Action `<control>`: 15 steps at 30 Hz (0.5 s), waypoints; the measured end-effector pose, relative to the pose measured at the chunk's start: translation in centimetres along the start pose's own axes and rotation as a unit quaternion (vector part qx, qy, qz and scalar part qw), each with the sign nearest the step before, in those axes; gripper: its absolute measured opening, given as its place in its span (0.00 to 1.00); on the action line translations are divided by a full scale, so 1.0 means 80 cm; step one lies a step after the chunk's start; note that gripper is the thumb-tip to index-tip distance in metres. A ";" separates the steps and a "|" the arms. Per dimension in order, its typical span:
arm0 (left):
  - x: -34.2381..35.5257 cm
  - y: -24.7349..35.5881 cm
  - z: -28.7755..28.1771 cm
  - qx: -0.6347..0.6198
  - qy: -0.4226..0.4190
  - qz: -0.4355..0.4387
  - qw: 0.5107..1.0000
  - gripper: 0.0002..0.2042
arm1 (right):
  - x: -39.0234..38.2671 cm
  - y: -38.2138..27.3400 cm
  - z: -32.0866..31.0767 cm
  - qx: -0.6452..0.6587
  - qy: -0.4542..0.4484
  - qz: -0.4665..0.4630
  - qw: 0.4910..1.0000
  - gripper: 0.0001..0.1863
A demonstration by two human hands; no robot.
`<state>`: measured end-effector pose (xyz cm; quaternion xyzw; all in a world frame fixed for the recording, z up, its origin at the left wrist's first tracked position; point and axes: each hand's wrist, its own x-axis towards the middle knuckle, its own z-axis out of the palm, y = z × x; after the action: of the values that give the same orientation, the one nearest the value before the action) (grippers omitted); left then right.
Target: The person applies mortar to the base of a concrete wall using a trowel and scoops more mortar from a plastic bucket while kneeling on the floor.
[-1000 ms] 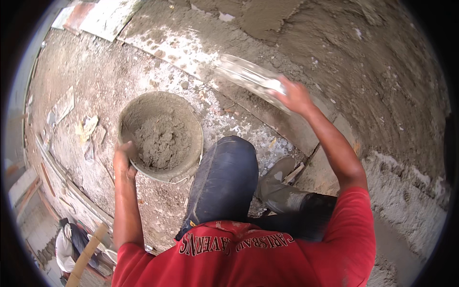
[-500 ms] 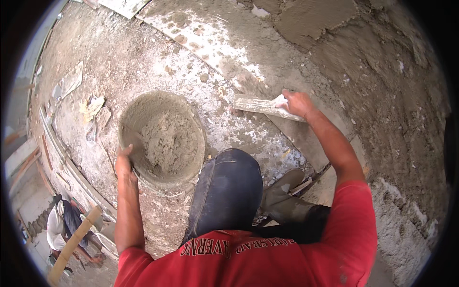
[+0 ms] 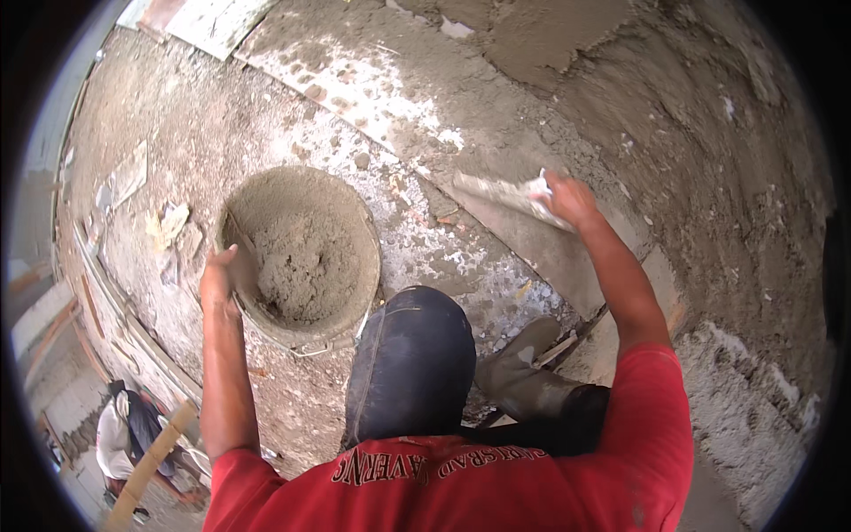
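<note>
A round grey bucket (image 3: pixel 368 226) stands in front of me at the left, its mouth toward me. Wet grey mortar (image 3: pixel 310 270) lies inside it. My left hand (image 3: pixel 217 277) is closed at the bucket's left rim, thumb up. A flat grey blade-like piece (image 3: pixel 241 262) shows just inside the rim beside that thumb; whether the hand also holds it I cannot tell. My right hand (image 3: pixel 570 199) grips a long, mortar-smeared plastering float (image 3: pixel 496 190) by its handle. The float is over a mortar-dusted board (image 3: pixel 554 262); contact is unclear.
Rough mortar (image 3: pixel 700 195) covers the surface at right. Crumpled scraps (image 3: pixel 168 226) lie left of the bucket. My bent knee (image 3: pixel 417 363) is close to the bucket, with my boot (image 3: pixel 527 372) beside it. Another person (image 3: pixel 133 434) bends down at lower left, near a wooden beam (image 3: pixel 155 461).
The right hand has shifted slightly right and the float has turned, its far end moving right. My left hand has moved up and left along the bucket's rim. The whole view has shifted a little.
</note>
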<state>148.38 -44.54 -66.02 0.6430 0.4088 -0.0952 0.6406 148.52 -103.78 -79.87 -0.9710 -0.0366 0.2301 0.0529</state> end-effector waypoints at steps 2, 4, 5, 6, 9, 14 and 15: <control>0.005 0.000 0.001 0.008 -0.007 0.018 1.000 0.22 | 0.049 -0.028 -0.028 0.025 0.035 0.050 0.998 0.33; 0.015 -0.003 0.001 0.001 -0.021 0.017 1.000 0.24 | 0.079 -0.040 -0.039 0.049 0.052 0.084 0.994 0.33; 0.023 -0.003 0.000 0.001 -0.021 0.024 0.999 0.24 | 0.095 -0.042 -0.047 0.056 0.065 0.097 0.992 0.33; 0.024 -0.003 0.001 0.002 -0.021 0.026 0.999 0.25 | 0.106 -0.044 -0.051 0.062 0.073 0.112 0.989 0.33; 0.005 0.011 0.025 0.071 0.006 0.029 0.997 0.33 | 0.145 -0.056 -0.042 0.069 0.133 0.183 0.972 0.33; -0.028 0.024 0.049 0.039 0.017 0.037 0.998 0.32 | 0.156 -0.096 -0.032 0.113 0.209 0.217 0.947 0.31; -0.024 0.021 0.040 0.038 0.026 0.041 0.998 0.31 | 0.142 -0.107 -0.041 0.104 0.218 0.221 0.945 0.31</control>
<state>149.51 -47.93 -64.02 0.6857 0.3947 -0.0673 0.6078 159.69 -94.49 -80.98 -0.9703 0.2154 0.0213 0.1079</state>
